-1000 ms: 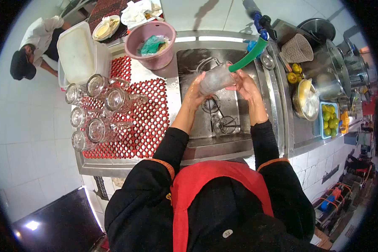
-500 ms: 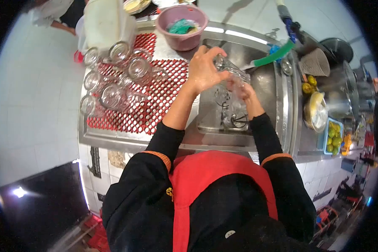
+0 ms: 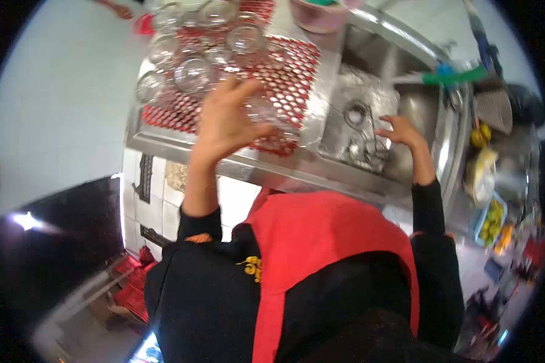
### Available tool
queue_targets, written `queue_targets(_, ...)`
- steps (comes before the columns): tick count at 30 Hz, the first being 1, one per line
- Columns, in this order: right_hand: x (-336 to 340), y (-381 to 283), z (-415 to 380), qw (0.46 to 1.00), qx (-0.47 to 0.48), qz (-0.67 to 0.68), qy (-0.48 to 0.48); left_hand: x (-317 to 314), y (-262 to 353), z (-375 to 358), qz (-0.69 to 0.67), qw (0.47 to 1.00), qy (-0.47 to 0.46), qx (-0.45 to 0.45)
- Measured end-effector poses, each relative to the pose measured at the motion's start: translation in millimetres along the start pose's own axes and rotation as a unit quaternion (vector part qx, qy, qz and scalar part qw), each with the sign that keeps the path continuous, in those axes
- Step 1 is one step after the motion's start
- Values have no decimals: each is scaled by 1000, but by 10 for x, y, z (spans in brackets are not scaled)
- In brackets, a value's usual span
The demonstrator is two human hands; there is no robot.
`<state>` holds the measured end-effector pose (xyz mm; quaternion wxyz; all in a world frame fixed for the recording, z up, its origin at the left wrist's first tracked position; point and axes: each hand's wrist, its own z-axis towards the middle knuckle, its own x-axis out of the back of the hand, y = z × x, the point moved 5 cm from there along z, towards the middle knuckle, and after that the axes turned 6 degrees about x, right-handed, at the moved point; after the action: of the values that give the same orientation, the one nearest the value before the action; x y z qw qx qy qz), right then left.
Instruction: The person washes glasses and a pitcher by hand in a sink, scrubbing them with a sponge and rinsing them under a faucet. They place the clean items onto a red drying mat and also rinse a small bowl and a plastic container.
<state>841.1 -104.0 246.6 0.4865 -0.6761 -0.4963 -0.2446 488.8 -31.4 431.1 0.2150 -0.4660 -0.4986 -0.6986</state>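
My left hand [image 3: 224, 121] is curled around a clear glass [image 3: 263, 114], tilted over the red perforated mat [image 3: 297, 72] on the steel drainboard. Its outline is blurred by motion. Just beyond that hand stand several clear glass vessels, among them one round-based glass [image 3: 194, 74], bases up on the mat. Over the right part of the sink [image 3: 419, 106], my right hand [image 3: 402, 132] has its fingers apart and nothing in them. Below its fingers, clear glassware [image 3: 366, 151] lies on the sink bottom near the drain [image 3: 356, 114].
A pink basin [image 3: 321, 17] stands behind the sink. The green hose end [image 3: 454, 75] reaches over the sink's far right. Right of the sink are a woven basket [image 3: 493, 111] and a blue crate [image 3: 483, 225] of green fruit. Another person's hand [image 3: 123, 11] shows at upper left.
Both hands held a glass under the hose over the sink. My left hand has carried it left to the mat; my right hand has let go. The view has shifted too.
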Motion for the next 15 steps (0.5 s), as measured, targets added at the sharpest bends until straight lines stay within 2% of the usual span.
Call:
queue_targets(1,-69,87,-87,996,-25,-72,-43,46,-90,-72,11,1000,22,4)
queue_targets(2,-195,272,-89,991,-60,-95,-79,95,-164,-117,42,999,10,26)
queue_targets(3,-332,403,-140,982,-91,-117,-115,151,-231,-157,66,997,39,7)
queue_targets(4,-304,309,-244,980,-114,-113,-116,205,-277,-195,80,994,12,80)
queue_targets(6,-258,77,-359,953,-188,-122,-204,254,-377,-252,124,987,59,82)
queue_targets(9,-503,62,-326,953,-176,-191,-156,221,-437,-266,151,975,95,132)
queue_targets(10,-559,41,-306,941,-195,-198,-194,207,-464,-284,164,965,116,167)
queue_targets(11,-554,15,-275,941,-195,-198,-196,141,-462,-282,164,965,115,167)
queue_targets(13,-538,-18,-270,928,-217,-115,-281,48,-468,-266,166,948,192,192)
queue_targets(14,-592,87,-200,928,-218,-115,-280,-17,-471,-254,162,947,209,181)
queue_targets(15,-746,207,-95,933,-175,-99,-300,-58,-422,-229,162,947,209,181)
